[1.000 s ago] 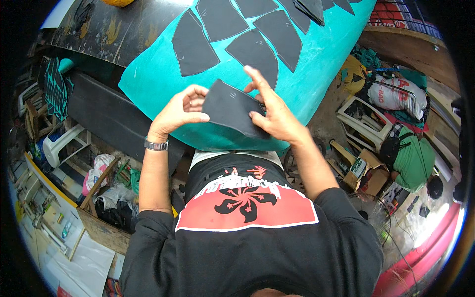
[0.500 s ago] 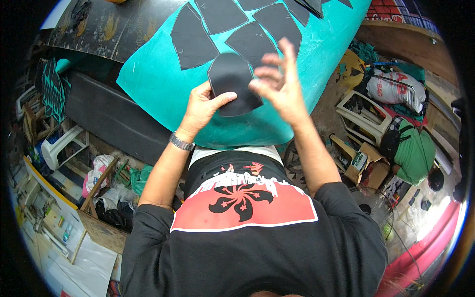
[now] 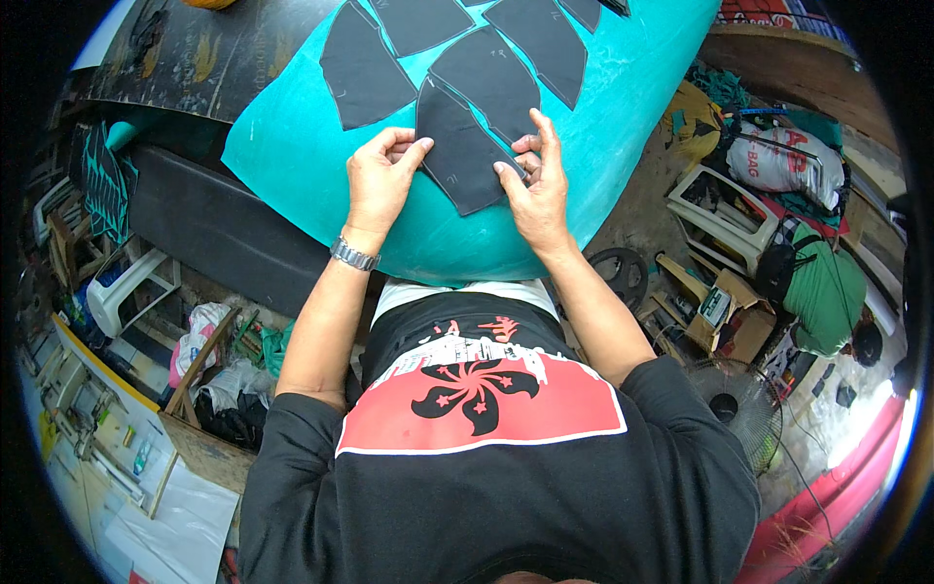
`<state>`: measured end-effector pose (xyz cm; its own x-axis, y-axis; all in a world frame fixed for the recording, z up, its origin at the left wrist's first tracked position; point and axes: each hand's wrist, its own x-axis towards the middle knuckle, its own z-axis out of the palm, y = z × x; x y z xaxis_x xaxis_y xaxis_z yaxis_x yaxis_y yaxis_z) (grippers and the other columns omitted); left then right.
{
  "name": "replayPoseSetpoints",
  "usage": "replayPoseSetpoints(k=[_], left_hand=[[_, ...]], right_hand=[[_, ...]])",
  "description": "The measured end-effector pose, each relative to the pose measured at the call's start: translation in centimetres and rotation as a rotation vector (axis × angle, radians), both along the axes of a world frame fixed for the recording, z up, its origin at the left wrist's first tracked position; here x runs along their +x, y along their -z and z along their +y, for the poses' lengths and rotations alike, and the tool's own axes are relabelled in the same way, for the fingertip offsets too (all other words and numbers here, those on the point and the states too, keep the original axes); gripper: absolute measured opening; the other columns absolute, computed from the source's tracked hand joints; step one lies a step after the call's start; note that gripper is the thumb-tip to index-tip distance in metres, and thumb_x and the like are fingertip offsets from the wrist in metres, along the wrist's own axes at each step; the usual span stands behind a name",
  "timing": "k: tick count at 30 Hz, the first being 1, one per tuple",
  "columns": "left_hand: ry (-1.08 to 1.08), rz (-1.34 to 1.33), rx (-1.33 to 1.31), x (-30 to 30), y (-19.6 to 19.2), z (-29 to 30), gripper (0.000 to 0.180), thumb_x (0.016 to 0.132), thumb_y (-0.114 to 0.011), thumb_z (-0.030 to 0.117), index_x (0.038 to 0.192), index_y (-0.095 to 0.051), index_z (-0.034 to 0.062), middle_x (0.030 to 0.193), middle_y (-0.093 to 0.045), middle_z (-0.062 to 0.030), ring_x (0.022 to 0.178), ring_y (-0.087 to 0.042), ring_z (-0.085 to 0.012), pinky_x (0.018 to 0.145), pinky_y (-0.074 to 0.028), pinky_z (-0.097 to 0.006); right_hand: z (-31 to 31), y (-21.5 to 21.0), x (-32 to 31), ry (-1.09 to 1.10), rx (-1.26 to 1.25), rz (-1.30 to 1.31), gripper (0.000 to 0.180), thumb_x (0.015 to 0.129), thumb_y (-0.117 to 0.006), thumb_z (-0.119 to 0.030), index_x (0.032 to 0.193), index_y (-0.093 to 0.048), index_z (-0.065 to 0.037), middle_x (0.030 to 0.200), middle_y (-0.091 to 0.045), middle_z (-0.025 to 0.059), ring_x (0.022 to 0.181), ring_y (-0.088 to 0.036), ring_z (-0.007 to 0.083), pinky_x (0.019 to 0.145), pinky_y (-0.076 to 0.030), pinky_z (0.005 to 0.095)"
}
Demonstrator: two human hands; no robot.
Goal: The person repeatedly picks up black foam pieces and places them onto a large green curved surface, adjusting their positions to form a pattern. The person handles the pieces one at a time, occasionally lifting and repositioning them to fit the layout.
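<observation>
A flat black cut piece (image 3: 459,161) with pointed ends and a faint pale mark lies low over the teal sheet (image 3: 292,156). My left hand (image 3: 382,177) has its left edge between thumb and fingers. At its lower right edge, my right hand (image 3: 537,190) grips it with the thumb on top. Just beyond, another black piece (image 3: 486,83) almost meets its upper edge, a thin teal gap showing between them. More black pieces are spread farther off, one on the left (image 3: 365,73) and one on the right (image 3: 545,49).
A dark printed board (image 3: 209,58) adjoins the sheet at the far left, above a long black padded form (image 3: 224,224). White plastic stools stand at the left (image 3: 126,292) and right (image 3: 720,214). A fan (image 3: 730,409) is near my right elbow, with a cardboard box (image 3: 744,321) beyond.
The held piece, curved and unmarked before, now lies flatter with a marked face showing. My right hand has come down from its raised, spread pose and taken the piece's right edge.
</observation>
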<state>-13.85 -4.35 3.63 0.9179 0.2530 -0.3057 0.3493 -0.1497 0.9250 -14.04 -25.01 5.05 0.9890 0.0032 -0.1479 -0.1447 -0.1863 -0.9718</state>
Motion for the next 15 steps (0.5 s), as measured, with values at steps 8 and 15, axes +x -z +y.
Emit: replayPoseSetpoints(k=[8, 15], left_hand=[[-0.009, 0.035, 0.115, 0.40, -0.54, -0.47, 0.019, 0.088, -0.077, 0.018, 0.090, -0.073, -0.0004, 0.074, -0.073, -0.0064, 0.064, -0.068, -0.0100, 0.060, -0.054, -0.024], [0.007, 0.048, 0.213, 0.70, -0.96, -0.72, 0.020, 0.087, -0.078, 0.020, 0.087, -0.073, 0.0006, 0.071, -0.072, -0.0073, 0.063, -0.068, -0.0111, 0.059, -0.054, -0.026]], right_hand=[[-0.42, 0.29, -0.05, -0.066, -0.147, -0.041, 0.083, 0.082, -0.068, 0.012, 0.154, -0.034, -0.012, 0.112, -0.051, 0.0071, 0.090, -0.054, 0.0098, 0.078, -0.050, 0.0229], [-0.41, 0.18, 0.08, -0.050, -0.094, -0.004, 0.083, 0.082, -0.068, 0.012, 0.154, -0.034, -0.012, 0.112, -0.051, 0.0072, 0.090, -0.054, 0.0101, 0.078, -0.051, 0.0231]])
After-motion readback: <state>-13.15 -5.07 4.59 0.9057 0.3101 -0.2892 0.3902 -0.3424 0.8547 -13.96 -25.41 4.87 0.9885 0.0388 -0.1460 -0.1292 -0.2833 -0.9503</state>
